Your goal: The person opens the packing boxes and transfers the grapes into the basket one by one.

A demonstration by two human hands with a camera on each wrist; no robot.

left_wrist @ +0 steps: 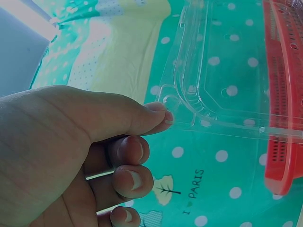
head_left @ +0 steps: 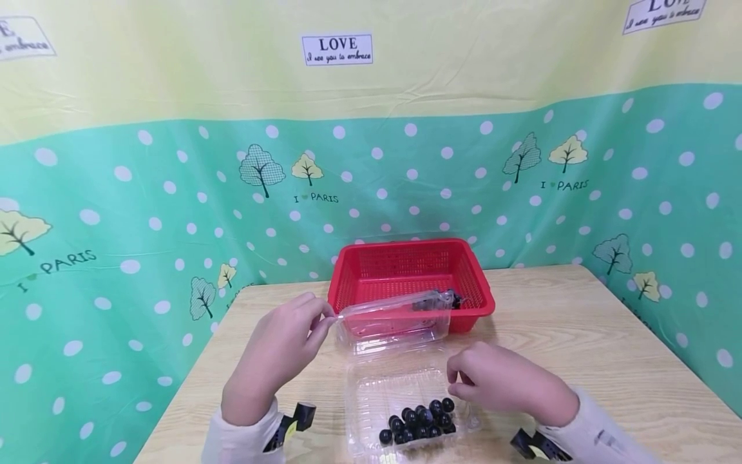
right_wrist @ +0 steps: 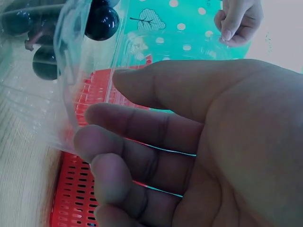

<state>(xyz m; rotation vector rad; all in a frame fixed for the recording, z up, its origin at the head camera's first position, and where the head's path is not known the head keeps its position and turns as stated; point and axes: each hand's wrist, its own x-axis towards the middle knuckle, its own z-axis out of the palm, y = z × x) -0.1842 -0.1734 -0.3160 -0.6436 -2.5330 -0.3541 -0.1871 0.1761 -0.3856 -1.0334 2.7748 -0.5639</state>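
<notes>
A clear plastic clamshell box stands open on the table, its base [head_left: 371, 396] holding a cluster of dark grapes [head_left: 426, 417] toward the near right. My left hand [head_left: 284, 351] pinches the left corner of its raised lid [head_left: 394, 343] between thumb and forefinger; the left wrist view shows the tab of the lid [left_wrist: 182, 111] at the fingertips, the other fingers curled loosely. My right hand [head_left: 498, 380] hovers by the base's right side, fingers loosely bent. In the right wrist view, its fingertips [right_wrist: 97, 142] are right at the rim, thumb apart, nothing between them.
Behind the lid is a red perforated plastic basket [head_left: 481, 293] with more dark grapes [head_left: 456, 299] in its near right corner. The wooden table [head_left: 545, 328] meets a green and yellow printed curtain [head_left: 406, 154] at the back and sides.
</notes>
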